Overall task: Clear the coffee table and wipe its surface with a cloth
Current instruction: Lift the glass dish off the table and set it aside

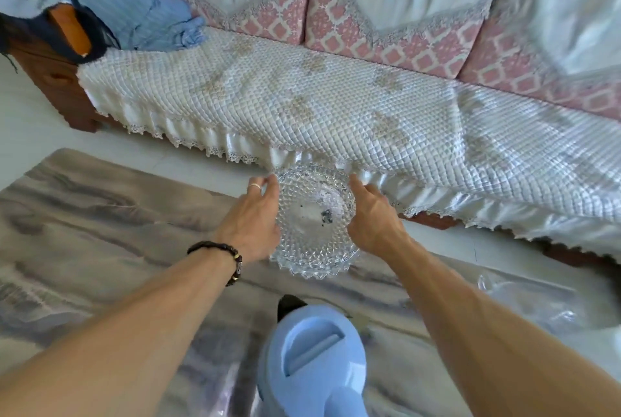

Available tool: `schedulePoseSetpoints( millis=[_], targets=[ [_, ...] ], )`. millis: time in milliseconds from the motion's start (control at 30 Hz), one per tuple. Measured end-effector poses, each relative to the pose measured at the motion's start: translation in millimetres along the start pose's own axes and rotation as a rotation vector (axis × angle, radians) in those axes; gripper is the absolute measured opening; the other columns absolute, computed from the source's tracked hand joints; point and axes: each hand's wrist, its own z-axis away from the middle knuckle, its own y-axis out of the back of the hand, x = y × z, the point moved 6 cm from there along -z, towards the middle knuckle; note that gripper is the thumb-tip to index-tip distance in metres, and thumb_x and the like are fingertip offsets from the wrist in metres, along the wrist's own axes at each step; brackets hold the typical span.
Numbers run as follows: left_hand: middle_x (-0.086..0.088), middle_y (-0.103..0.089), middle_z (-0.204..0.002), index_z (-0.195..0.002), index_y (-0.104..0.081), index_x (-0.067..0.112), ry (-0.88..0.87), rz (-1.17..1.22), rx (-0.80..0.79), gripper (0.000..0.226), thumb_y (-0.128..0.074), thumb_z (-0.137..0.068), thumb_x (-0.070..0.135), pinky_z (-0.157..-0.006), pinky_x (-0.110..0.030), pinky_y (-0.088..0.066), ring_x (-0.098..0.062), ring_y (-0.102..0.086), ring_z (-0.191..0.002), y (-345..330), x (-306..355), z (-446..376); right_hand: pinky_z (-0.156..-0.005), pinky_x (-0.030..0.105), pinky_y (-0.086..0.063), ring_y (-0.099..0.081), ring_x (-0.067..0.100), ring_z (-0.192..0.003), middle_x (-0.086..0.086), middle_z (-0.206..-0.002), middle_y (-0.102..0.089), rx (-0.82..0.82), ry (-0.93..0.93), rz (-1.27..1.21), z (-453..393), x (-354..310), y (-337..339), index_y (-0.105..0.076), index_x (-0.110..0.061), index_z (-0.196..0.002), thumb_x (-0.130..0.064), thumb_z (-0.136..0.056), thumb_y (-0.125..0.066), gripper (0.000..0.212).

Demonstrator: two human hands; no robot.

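Both hands grip a round clear cut-glass bowl [314, 220] by its rim: left hand [253, 220] with ring and dark bead bracelet curled on the left edge, right hand [371, 218] curled on the right edge. Bowl sits at the far edge of the grey marbled glossy desk [100, 215], dark specks inside. Light blue plastic jug [316, 359] stands nearer the camera. Quilted white sofa cover [336, 107] beyond.
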Motion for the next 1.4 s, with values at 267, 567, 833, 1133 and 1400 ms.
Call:
schedulePoseSetpoints(
  millis=[267,567,833,1133,1400],
  targets=[
    [-0.013,-0.011,-0.152,-0.151,-0.003,0.012,-0.147,0.019,-0.243,0.083,-0.050,-0.086,-0.010,-0.069,-0.019,-0.044,-0.022,-0.057,-0.096,-108,128,-50,-0.082,0.042,-0.060,-0.054,0.033,-0.115,0.015,-0.142,-0.038,0.018,-0.252,-0.108,31,178,13,-0.012,-0.031,-0.155,0.018,-0.082,-0.044,0.094],
    [-0.011,-0.003,-0.155,-0.151,0.001,0.014,-0.160,0.046,-0.393,0.091,-0.047,-0.081,-0.018,-0.083,-0.029,-0.053,-0.029,-0.050,-0.116,-200,165,-69,-0.090,0.044,-0.055,-0.055,0.037,-0.112,0.020,-0.138,-0.040,-0.010,-0.362,-0.088,55,256,-15,-0.015,-0.021,-0.154,0.014,-0.083,-0.047,0.086],
    [-0.012,-0.003,-0.157,-0.151,-0.003,0.019,-0.170,0.001,-0.424,0.086,-0.047,-0.085,-0.013,-0.054,-0.021,-0.048,-0.020,-0.061,-0.080,-241,167,-69,-0.088,0.042,-0.055,-0.056,0.033,-0.107,0.020,-0.136,-0.040,-0.040,-0.421,-0.073,59,288,-45,-0.007,-0.021,-0.157,0.013,-0.085,-0.047,0.089],
    [-0.018,0.001,-0.158,-0.151,0.002,0.016,-0.155,-0.056,-0.447,0.087,-0.050,-0.087,-0.011,-0.040,-0.016,-0.035,-0.010,-0.052,-0.060,-260,170,-66,-0.087,0.038,-0.053,-0.055,0.035,-0.110,0.020,-0.137,-0.040,-0.049,-0.470,-0.043,61,299,-58,-0.007,-0.020,-0.157,0.013,-0.083,-0.050,0.092],
    [-0.015,-0.011,-0.158,-0.151,0.002,0.010,-0.263,-0.354,-0.268,0.076,-0.038,-0.097,0.047,-0.110,-0.045,-0.034,-0.032,-0.022,-0.142,-190,163,-52,-0.105,0.050,-0.042,-0.045,0.035,-0.126,0.015,-0.146,-0.038,0.004,-0.422,0.061,73,248,-19,-0.011,-0.018,-0.154,-0.028,-0.097,-0.047,0.068]
  ],
)
